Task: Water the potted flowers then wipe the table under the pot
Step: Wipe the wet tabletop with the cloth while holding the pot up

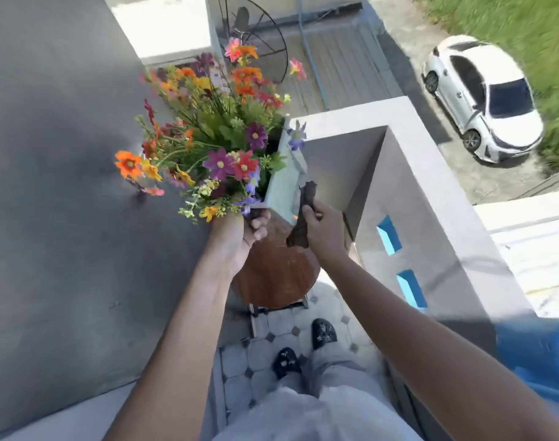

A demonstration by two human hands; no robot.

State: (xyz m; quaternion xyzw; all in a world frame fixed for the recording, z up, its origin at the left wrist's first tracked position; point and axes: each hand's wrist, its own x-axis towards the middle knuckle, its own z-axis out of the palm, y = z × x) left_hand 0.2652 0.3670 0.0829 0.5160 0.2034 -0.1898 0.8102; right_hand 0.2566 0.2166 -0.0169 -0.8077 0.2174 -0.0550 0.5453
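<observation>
A pale grey square pot [286, 183] full of orange, purple, red and yellow flowers [214, 135] is tilted and lifted off the round brown wooden table [272, 275]. My left hand [243, 233] grips the pot's near lower corner from the left. My right hand [324, 230] holds a dark brown rag [303, 218] against the pot's right side, just above the tabletop. The pot's base is hidden behind my hands.
A dark grey wall [65, 186] runs along the left. A grey balcony parapet [415, 192] with blue openings stands on the right. My feet in black shoes [303, 348] stand on the tiled floor. A white car [482, 97] is parked far below.
</observation>
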